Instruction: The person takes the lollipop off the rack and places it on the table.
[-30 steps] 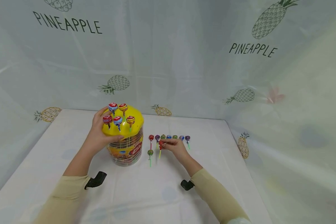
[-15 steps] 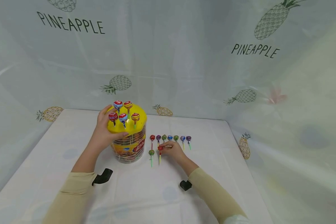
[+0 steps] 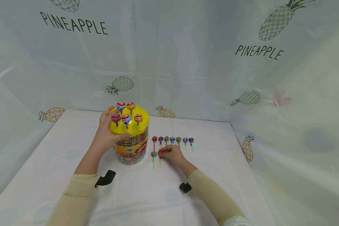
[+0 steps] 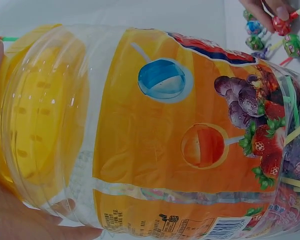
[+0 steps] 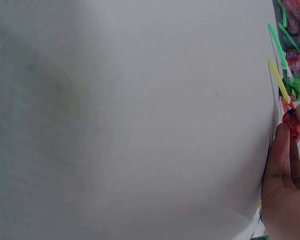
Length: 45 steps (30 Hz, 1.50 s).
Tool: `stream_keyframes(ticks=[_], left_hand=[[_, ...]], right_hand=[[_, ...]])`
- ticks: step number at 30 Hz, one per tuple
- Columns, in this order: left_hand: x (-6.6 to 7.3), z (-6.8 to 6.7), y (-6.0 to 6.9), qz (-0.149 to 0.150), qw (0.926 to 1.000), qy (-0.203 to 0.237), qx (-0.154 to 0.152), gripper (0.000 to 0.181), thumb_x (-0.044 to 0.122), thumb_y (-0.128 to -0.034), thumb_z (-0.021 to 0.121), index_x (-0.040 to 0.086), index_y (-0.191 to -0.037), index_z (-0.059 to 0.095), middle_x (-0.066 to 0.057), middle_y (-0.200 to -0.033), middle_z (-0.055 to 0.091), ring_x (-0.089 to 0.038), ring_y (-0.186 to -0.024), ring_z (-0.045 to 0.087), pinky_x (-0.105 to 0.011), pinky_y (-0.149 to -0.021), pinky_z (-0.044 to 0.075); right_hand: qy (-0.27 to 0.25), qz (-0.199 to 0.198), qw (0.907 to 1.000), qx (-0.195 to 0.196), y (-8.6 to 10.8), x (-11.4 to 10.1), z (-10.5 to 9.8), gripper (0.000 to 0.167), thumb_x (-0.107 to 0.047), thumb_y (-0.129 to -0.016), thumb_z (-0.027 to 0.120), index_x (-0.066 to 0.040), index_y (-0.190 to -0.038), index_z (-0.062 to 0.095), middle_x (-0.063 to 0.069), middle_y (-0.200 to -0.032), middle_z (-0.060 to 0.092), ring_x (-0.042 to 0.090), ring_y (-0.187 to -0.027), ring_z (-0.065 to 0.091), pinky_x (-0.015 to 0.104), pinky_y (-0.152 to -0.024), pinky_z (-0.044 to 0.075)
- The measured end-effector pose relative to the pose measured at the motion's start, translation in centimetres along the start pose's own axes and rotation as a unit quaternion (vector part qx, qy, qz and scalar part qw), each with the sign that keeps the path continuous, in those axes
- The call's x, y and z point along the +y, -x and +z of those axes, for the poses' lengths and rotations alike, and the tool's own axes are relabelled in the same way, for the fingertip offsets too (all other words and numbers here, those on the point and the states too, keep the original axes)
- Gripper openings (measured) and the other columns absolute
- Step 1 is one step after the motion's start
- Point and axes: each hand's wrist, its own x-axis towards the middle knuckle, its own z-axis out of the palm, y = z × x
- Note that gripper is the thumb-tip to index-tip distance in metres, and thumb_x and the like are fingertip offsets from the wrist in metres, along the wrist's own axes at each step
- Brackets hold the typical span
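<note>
My left hand (image 3: 104, 133) grips the yellow lid (image 3: 142, 124) of a clear plastic lollipop jar (image 3: 131, 149), which stands upright on the table. Several wrapped lollipops stick up from the lid, among them a yellow-and-red one (image 3: 138, 118). In the left wrist view the jar's orange label (image 4: 155, 135) fills the middle. Right of the jar, my right hand (image 3: 173, 154) pinches a red lollipop (image 5: 292, 125) by its wrapped head, its yellow stick towards me. Just left of it lies a green lollipop (image 3: 153, 154) with a green stick.
Behind my right hand lies a row of several lollipops, from a red one (image 3: 154, 139) at the left to a purple one (image 3: 191, 140) at the right. The white table (image 3: 209, 182) meets a pineapple-print sheet (image 3: 180, 62) at the back and sides.
My right hand has brought the red lollipop towards me, down to the table beside the green one. The jar has shifted slightly right with my left hand still on its lid.
</note>
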Motion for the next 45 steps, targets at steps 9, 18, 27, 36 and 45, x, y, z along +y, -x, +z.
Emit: stream_keyframes(ticks=[9,18,27,36,45], left_hand=[[0.2,0.0,0.0,0.001,1.0,-0.01,-0.002,0.092,0.02,-0.0778,0.084,0.013,-0.152,0.029,-0.003,-0.161,0.002,-0.043,-0.14,0.02,-0.06,-0.106,0.033],[0.1,0.1,-0.1,0.002,0.9999,-0.011,0.003,0.091,0.018,-0.078,0.084,0.013,-0.151,0.03,-0.003,-0.161,0.003,-0.043,-0.141,0.019,-0.061,-0.106,0.033],[-0.1,0.2,-0.3,-0.001,0.9999,-0.012,0.003,0.092,0.018,-0.0777,0.084,0.014,-0.152,0.03,-0.003,-0.161,0.002,-0.042,-0.14,0.02,-0.061,-0.106,0.033],[-0.2,0.0,-0.1,0.0,1.0,-0.009,0.003,0.093,0.021,-0.0774,0.084,0.013,-0.152,0.03,-0.002,-0.161,0.002,-0.042,-0.141,0.018,-0.061,-0.107,0.032],[0.1,0.0,0.1,0.001,0.9999,-0.011,0.001,0.092,0.021,-0.0789,0.083,0.013,-0.152,0.029,-0.004,-0.161,0.002,-0.042,-0.141,0.018,-0.062,-0.107,0.031]], right_hand=[[0.043,-0.011,0.999,0.008,0.3,-0.4,0.3,0.018,-0.009,-0.082,0.078,-0.006,-0.1,0.077,0.001,-0.091,0.068,0.011,-0.075,0.063,0.024,-0.064,0.054],[0.077,-0.018,0.9967,0.017,0.5,-0.9,0.3,0.018,-0.013,-0.083,0.079,-0.01,-0.1,0.078,0.0,-0.095,0.063,0.012,-0.08,0.058,0.026,-0.066,0.051],[0.061,-0.014,0.9979,0.018,0.7,-1.0,0.4,0.017,-0.009,-0.083,0.078,-0.008,-0.1,0.077,0.001,-0.095,0.061,0.013,-0.08,0.058,0.023,-0.062,0.051],[0.069,-0.026,0.9971,0.019,0.8,-0.9,0.6,0.014,-0.007,-0.084,0.076,-0.008,-0.099,0.077,0.001,-0.094,0.063,0.013,-0.081,0.058,0.025,-0.064,0.052],[0.077,-0.018,0.9965,0.025,1.5,-1.5,0.2,0.017,-0.012,-0.086,0.076,-0.012,-0.103,0.076,0.001,-0.098,0.063,0.015,-0.083,0.058,0.028,-0.067,0.051]])
